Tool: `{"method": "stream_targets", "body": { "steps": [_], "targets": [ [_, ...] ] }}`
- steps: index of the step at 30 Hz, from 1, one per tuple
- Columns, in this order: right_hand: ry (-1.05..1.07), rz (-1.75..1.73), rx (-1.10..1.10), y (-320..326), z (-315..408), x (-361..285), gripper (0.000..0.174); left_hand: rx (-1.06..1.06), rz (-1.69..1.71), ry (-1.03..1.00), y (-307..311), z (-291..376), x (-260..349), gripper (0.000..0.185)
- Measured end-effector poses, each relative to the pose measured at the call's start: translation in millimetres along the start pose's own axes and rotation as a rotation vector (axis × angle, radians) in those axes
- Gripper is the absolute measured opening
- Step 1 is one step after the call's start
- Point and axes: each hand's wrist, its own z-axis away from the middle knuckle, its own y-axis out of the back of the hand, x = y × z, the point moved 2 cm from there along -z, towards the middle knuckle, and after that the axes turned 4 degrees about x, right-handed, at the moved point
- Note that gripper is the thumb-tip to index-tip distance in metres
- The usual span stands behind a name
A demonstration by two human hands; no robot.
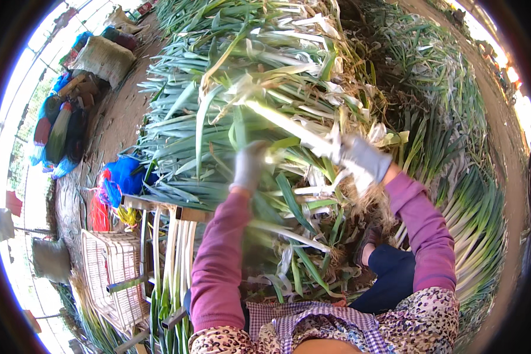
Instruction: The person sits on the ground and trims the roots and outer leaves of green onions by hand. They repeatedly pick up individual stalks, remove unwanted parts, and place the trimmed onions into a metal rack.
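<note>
My right hand (pixel 365 157), in a grey glove, grips the root end of a long green onion (pixel 287 124). The stalk slants up and left over the heap, its pale shaft bright and its upper part blurred. My left hand (pixel 249 164), also gloved, is over the leaves to the left of that stalk. Motion blur hides its fingers, so whether it pinches a leaf is unclear. Beneath both hands lies a large heap of green onions (pixel 172 141), leaves to the left and roots to the right. A loose green onion (pixel 292 236) lies nearer my lap.
Cleaned green onions (pixel 473 234) lie in a row at right, below trimmed leaves (pixel 442 79). At left stand a metal frame (pixel 128 283) holding several onions (pixel 172 252), a pale plastic crate (pixel 110 261), a blue mesh bag (pixel 128 175) and red string (pixel 99 208). Sacks (pixel 104 59) sit farther back.
</note>
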Motion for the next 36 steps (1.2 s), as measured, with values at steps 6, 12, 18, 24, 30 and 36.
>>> {"method": "stream_targets", "body": {
  "steps": [6, 12, 18, 24, 30, 36],
  "targets": [
    [0.006, 0.031, -0.287, -123, 75, 37, 0.095, -0.118, 1.090, 0.708, -31, 37, -43, 0.034],
    [-0.137, -0.464, -0.119, -178, 159, 72, 0.058, -0.123, 1.053, 0.540, 14, 89, -61, 0.041],
    [0.358, 0.426, 0.242, -230, 143, 87, 0.045, 0.039, 1.220, 0.864, -33, 183, -67, 0.051],
    [0.304, 0.664, 0.210, -250, 191, 77, 0.044, 0.282, 0.644, 0.540, -7, 198, -79, 0.034],
    [0.253, 0.076, 0.070, -220, 267, 26, 0.020, 0.332, 0.549, 0.568, 30, 183, -60, 0.026],
    [0.070, 0.437, 0.061, -220, 144, 59, 0.059, -0.007, 0.590, 0.586, -5, 223, -14, 0.040]
  ]
}}
